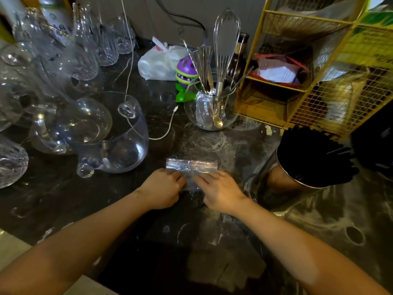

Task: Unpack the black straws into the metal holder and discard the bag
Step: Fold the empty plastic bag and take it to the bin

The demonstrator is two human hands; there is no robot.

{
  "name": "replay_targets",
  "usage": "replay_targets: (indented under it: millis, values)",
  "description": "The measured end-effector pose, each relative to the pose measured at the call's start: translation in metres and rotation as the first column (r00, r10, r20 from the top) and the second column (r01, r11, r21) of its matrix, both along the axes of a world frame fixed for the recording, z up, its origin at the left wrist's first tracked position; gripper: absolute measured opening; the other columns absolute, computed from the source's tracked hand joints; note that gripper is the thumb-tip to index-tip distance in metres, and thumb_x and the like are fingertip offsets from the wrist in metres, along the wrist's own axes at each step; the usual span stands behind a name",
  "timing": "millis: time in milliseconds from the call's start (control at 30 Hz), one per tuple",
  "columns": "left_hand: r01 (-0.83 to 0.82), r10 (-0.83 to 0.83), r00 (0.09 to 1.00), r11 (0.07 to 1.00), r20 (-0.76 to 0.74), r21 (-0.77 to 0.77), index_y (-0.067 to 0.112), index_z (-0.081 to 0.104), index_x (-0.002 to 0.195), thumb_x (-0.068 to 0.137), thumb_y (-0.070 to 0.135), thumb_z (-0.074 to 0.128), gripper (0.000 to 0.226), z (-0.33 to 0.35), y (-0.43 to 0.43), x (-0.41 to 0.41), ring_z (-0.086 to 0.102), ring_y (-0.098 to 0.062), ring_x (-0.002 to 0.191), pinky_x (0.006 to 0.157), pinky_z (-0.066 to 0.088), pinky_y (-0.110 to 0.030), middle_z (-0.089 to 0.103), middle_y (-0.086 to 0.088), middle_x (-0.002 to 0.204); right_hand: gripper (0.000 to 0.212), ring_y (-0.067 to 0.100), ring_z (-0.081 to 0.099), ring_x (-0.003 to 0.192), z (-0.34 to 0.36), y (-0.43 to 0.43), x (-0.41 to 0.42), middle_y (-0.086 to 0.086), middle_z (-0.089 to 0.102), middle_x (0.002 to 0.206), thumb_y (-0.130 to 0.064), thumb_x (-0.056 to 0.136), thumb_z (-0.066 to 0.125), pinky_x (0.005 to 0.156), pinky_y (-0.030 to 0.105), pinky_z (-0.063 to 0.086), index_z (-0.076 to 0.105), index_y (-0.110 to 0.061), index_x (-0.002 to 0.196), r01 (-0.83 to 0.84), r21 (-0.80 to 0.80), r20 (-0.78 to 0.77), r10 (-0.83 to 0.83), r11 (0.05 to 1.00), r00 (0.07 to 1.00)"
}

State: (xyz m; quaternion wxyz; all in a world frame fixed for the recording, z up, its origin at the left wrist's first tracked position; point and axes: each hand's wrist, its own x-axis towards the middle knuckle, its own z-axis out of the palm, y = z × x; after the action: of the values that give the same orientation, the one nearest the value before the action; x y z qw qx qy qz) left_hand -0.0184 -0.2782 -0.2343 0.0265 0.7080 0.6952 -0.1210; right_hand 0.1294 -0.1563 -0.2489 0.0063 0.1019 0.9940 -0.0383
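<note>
A clear zip bag (191,166) with a red seal line lies flat on the dark counter, and no straws show inside it. My left hand (163,188) presses on its left part with curled fingers. My right hand (219,191) lies on its right part, fingers pointing left over the plastic. To the right stands the metal holder (282,177), a shiny cylinder packed with black straws (314,152) that fan out above its rim.
Glass jugs (110,135) and several glasses crowd the left. A glass bowl with a whisk and spoons (212,107) stands behind the bag, beside a purple toy (186,71) and a white bag (159,62). A yellow wire rack (319,71) fills the right back.
</note>
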Motion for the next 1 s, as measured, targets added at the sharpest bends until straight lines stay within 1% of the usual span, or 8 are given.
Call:
replay_targets:
  millis: [67, 167, 300, 500, 700, 833, 900, 1000]
  values:
    - [-0.017, 0.017, 1.000, 0.999, -0.016, 0.044, 0.016, 0.064, 0.087, 0.064, 0.028, 0.070, 0.027, -0.001, 0.002, 0.002, 0.067, -0.018, 0.067, 0.055, 0.053, -0.027, 0.072, -0.004, 0.084, 0.055, 0.029, 0.069, 0.090, -0.001, 0.001, -0.001, 0.014, 0.072, 0.103, -0.013, 0.058, 0.068, 0.076, 0.038, 0.056, 0.060, -0.006, 0.112, -0.017, -0.001, 0.004, 0.017, 1.000, 1.000]
    - [-0.117, 0.114, 0.990, 0.993, 0.080, 0.035, 0.013, 0.050, 0.120, 0.086, 0.021, 0.049, 0.035, 0.006, 0.007, 0.005, 0.063, -0.028, 0.094, 0.074, 0.050, -0.035, 0.061, -0.011, 0.118, 0.044, 0.034, 0.068, 0.089, 0.003, 0.002, -0.002, 0.017, 0.071, 0.103, -0.005, 0.072, 0.058, 0.074, 0.041, 0.058, 0.058, -0.009, 0.116, 0.034, -0.154, -0.096, -0.049, 0.987, 0.994]
    - [-0.195, 0.195, 0.972, 0.981, 0.129, -0.016, 0.016, 0.045, 0.121, 0.093, 0.025, 0.038, 0.029, 0.016, 0.018, -0.003, 0.064, -0.026, 0.092, 0.076, 0.049, -0.034, 0.063, -0.011, 0.112, 0.042, 0.030, 0.062, 0.100, 0.017, 0.010, -0.004, 0.013, 0.064, 0.117, -0.023, 0.090, 0.049, 0.080, 0.035, 0.048, 0.040, -0.020, 0.131, 0.237, -0.382, 0.054, -0.235, 0.893, 0.971]
    - [-0.251, 0.259, 0.949, 0.966, 0.178, -0.067, 0.009, 0.039, 0.106, 0.089, 0.019, 0.045, 0.021, 0.023, 0.035, -0.016, 0.062, -0.037, 0.093, 0.076, 0.046, -0.044, 0.064, -0.018, 0.106, 0.019, 0.033, 0.060, 0.092, 0.026, 0.021, -0.014, 0.017, 0.064, 0.103, -0.029, 0.091, 0.046, 0.075, 0.041, 0.047, 0.048, -0.013, 0.101, 0.319, -0.506, 0.081, -0.324, 0.801, 0.942]
    - [-0.212, 0.226, 0.962, 0.972, 0.155, -0.101, 0.006, 0.047, 0.109, 0.087, 0.016, 0.049, 0.024, 0.015, 0.051, -0.027, 0.048, -0.032, 0.109, 0.089, 0.043, -0.043, 0.047, -0.016, 0.119, 0.026, 0.027, 0.053, 0.090, 0.019, 0.032, -0.023, 0.008, 0.051, 0.091, -0.028, 0.095, 0.037, 0.077, 0.040, 0.043, 0.054, -0.010, 0.089, 0.383, -0.540, 0.123, -0.380, 0.749, 0.917]
    - [-0.194, 0.213, 0.969, 0.970, 0.126, -0.149, 0.008, 0.051, 0.110, 0.089, 0.019, 0.045, 0.024, 0.015, 0.062, -0.032, 0.045, -0.032, 0.113, 0.092, 0.040, -0.044, 0.045, -0.015, 0.124, 0.028, 0.027, 0.053, 0.096, 0.016, 0.038, -0.027, 0.015, 0.054, 0.099, -0.028, 0.092, 0.043, 0.082, 0.038, 0.043, 0.057, -0.010, 0.076, 0.432, -0.535, 0.167, -0.410, 0.726, 0.897]
    - [-0.217, 0.255, 0.949, 0.954, 0.183, -0.206, 0.007, 0.054, 0.106, 0.091, 0.022, 0.043, 0.024, 0.018, 0.066, -0.031, 0.049, -0.031, 0.112, 0.091, 0.039, -0.042, 0.049, -0.015, 0.122, 0.034, 0.026, 0.052, 0.101, 0.014, 0.040, -0.030, 0.011, 0.050, 0.094, -0.026, 0.089, 0.048, 0.087, 0.039, 0.044, 0.047, -0.017, 0.057, 0.456, -0.530, 0.180, -0.431, 0.715, 0.884]
    - [-0.272, 0.329, 0.901, 0.936, 0.283, -0.222, 0.006, 0.056, 0.098, 0.088, 0.019, 0.047, 0.019, 0.021, 0.072, -0.029, 0.054, -0.031, 0.102, 0.084, 0.042, -0.039, 0.055, -0.017, 0.114, 0.041, 0.027, 0.049, 0.108, 0.015, 0.042, -0.034, 0.007, 0.048, 0.090, -0.025, 0.086, 0.054, 0.094, 0.043, 0.044, 0.038, -0.025, 0.048, 0.467, -0.489, 0.201, -0.426, 0.737, 0.882]
